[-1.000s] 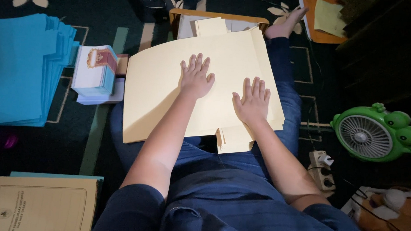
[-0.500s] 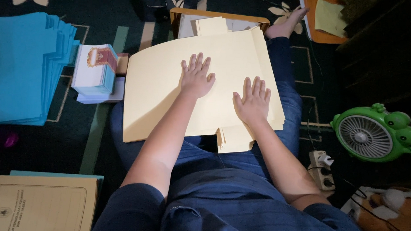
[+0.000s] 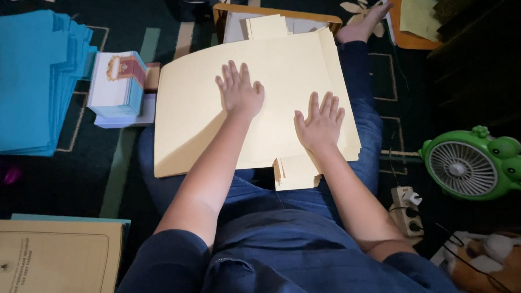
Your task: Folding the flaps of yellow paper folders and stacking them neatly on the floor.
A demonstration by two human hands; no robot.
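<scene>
Seen from the head camera looking down, a person sits on a dark patterned carpet (image 3: 117, 174) with a stack of cream paper folders (image 3: 201, 108) lying flat across the lap. The left hand (image 3: 239, 92) rests palm down near the middle of the top folder, fingers spread, its grip apart and closed on nothing. The right hand (image 3: 320, 122) lies flat in the same way toward the folder's right edge, fingers also spread, holding nothing. The folder lies under both palms, touching them, and a small tab (image 3: 296, 173) sticks out at its near edge just below the right hand. To the left are a pile of blue folders (image 3: 24, 79) and a small stack of cards (image 3: 117, 82). A green frog-shaped fan (image 3: 474, 162) stands at the right, beside a power strip (image 3: 406, 211). A tan folder (image 3: 51, 263) lies at lower left.
</scene>
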